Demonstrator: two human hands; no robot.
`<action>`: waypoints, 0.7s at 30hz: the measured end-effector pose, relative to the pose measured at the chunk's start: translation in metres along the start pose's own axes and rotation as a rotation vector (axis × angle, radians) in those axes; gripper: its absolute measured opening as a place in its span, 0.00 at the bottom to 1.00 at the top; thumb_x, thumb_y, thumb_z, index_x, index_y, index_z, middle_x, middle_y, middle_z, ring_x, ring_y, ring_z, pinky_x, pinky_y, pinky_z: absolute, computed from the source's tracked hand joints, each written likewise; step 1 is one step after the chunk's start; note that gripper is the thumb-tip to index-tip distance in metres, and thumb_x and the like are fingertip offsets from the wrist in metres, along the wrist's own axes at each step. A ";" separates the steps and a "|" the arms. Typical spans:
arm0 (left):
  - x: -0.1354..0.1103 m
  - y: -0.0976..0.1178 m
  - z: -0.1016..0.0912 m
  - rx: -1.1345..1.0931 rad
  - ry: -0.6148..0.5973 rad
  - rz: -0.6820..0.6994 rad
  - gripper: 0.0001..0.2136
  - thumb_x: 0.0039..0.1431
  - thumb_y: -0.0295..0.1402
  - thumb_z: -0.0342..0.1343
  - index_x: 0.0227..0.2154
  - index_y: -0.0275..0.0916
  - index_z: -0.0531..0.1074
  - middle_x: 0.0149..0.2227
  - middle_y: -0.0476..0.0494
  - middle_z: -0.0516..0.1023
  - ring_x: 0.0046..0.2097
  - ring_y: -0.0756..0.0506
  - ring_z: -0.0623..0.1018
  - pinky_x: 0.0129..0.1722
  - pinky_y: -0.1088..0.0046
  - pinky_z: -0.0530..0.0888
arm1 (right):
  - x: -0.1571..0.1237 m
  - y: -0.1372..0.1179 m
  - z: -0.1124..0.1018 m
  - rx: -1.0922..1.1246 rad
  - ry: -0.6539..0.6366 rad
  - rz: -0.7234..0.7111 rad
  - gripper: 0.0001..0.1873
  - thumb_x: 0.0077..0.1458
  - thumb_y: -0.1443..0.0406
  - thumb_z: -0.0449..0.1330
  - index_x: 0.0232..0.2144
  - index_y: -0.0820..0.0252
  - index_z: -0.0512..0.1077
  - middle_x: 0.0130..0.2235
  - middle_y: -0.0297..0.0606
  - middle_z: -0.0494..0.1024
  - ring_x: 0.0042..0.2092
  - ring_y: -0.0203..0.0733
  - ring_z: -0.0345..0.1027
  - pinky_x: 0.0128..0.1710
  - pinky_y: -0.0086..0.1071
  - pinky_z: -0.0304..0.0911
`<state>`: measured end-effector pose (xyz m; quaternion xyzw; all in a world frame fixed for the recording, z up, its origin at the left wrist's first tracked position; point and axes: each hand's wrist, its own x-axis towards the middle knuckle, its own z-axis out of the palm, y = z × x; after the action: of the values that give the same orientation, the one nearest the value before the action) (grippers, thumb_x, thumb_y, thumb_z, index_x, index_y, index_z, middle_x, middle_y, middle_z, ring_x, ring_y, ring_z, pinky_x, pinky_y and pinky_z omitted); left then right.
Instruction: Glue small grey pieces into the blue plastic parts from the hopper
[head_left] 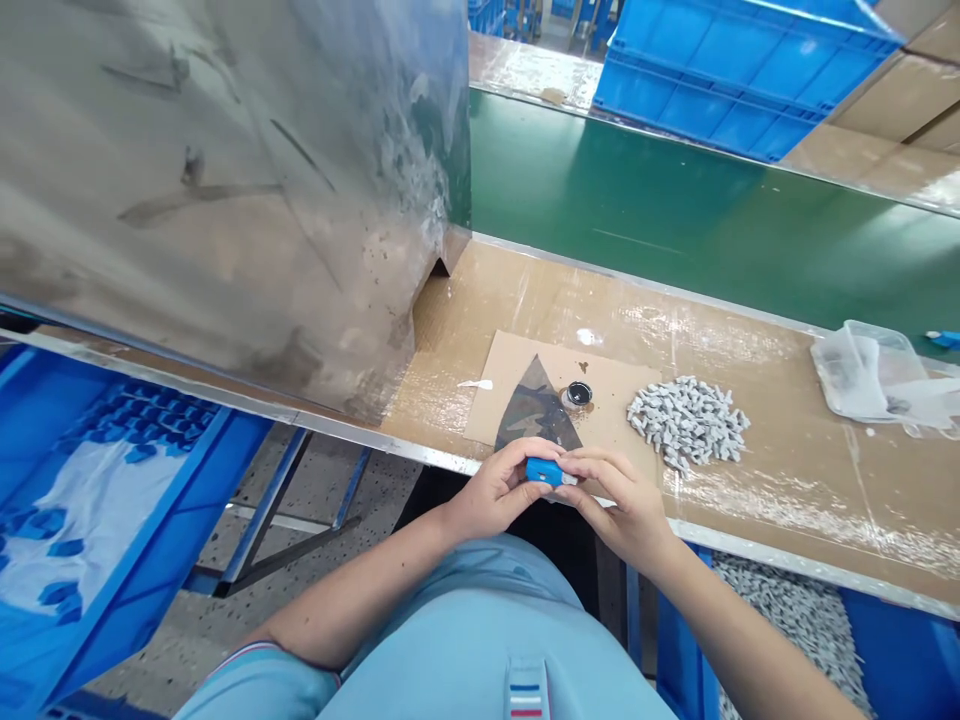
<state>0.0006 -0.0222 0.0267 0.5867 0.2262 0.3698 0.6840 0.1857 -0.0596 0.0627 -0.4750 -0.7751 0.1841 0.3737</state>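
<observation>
A small blue plastic part (543,471) is held in front of my body, above the table's near edge. My left hand (504,490) grips its left side between thumb and fingers. At its right end, my right hand (616,490) pinches a small light-grey piece (568,479) against the blue part. Just beyond my hands lies a dark, patterned triangular sheet (535,405) on a flat piece of cardboard (502,360). Beside the sheet stands a little round pot (577,395) with dark contents. To its right is a heap of small grey pieces (686,420).
A large metal panel (247,200) rises at the left of the table. Behind the table runs a green conveyor belt (675,200), with blue crates (720,70) past it. A clear plastic tub (862,370) sits at right. A blue bin (150,560) holds blue parts, lower left.
</observation>
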 end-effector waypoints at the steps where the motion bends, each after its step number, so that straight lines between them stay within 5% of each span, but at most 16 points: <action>1: 0.001 0.000 -0.001 -0.022 0.000 0.008 0.13 0.64 0.40 0.53 0.45 0.39 0.66 0.52 0.36 0.69 0.55 0.42 0.71 0.55 0.60 0.68 | 0.001 0.001 0.000 -0.005 0.008 -0.013 0.09 0.62 0.66 0.57 0.45 0.52 0.69 0.40 0.40 0.77 0.42 0.41 0.74 0.41 0.34 0.74; 6: 0.005 -0.002 -0.002 -0.074 -0.018 -0.052 0.14 0.63 0.39 0.54 0.48 0.38 0.67 0.55 0.34 0.69 0.56 0.41 0.71 0.55 0.61 0.69 | 0.006 -0.001 -0.003 -0.018 -0.040 -0.025 0.11 0.62 0.65 0.56 0.47 0.52 0.70 0.42 0.41 0.78 0.44 0.44 0.75 0.43 0.37 0.73; 9: 0.006 -0.001 -0.003 0.027 0.001 -0.101 0.20 0.63 0.38 0.53 0.55 0.38 0.62 0.50 0.35 0.72 0.48 0.44 0.75 0.46 0.66 0.73 | 0.018 0.010 -0.017 -0.052 -0.066 0.022 0.08 0.63 0.63 0.55 0.43 0.53 0.71 0.39 0.41 0.79 0.42 0.44 0.75 0.41 0.37 0.73; 12: 0.005 0.012 -0.011 0.245 0.067 -0.166 0.20 0.63 0.35 0.51 0.57 0.38 0.61 0.45 0.38 0.74 0.39 0.48 0.74 0.37 0.72 0.73 | 0.050 0.046 -0.047 -0.121 0.025 0.218 0.07 0.59 0.59 0.59 0.36 0.55 0.74 0.34 0.41 0.79 0.36 0.45 0.74 0.37 0.39 0.71; 15: -0.004 0.035 -0.030 0.432 -0.041 -0.238 0.13 0.62 0.33 0.50 0.48 0.40 0.69 0.40 0.43 0.76 0.34 0.49 0.72 0.34 0.74 0.70 | 0.097 0.100 -0.082 -0.053 0.214 0.638 0.10 0.49 0.57 0.65 0.28 0.58 0.73 0.28 0.41 0.78 0.33 0.47 0.74 0.36 0.42 0.70; 18: -0.021 0.058 -0.055 0.518 -0.159 -0.314 0.10 0.59 0.31 0.51 0.41 0.40 0.74 0.35 0.47 0.78 0.30 0.50 0.71 0.32 0.76 0.69 | 0.146 0.147 -0.104 -0.039 0.297 0.718 0.14 0.48 0.56 0.65 0.22 0.59 0.69 0.23 0.43 0.75 0.30 0.49 0.74 0.35 0.46 0.71; 21: -0.041 0.077 -0.079 0.521 -0.094 -0.401 0.09 0.57 0.34 0.53 0.38 0.41 0.76 0.35 0.47 0.80 0.29 0.50 0.72 0.30 0.76 0.70 | 0.177 0.172 -0.109 -0.045 0.328 0.711 0.16 0.51 0.54 0.62 0.22 0.57 0.67 0.22 0.42 0.73 0.31 0.50 0.73 0.35 0.47 0.71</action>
<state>-0.1023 -0.0002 0.0801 0.7022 0.3923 0.1302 0.5798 0.3232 0.1704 0.0947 -0.7452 -0.4960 0.2068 0.3949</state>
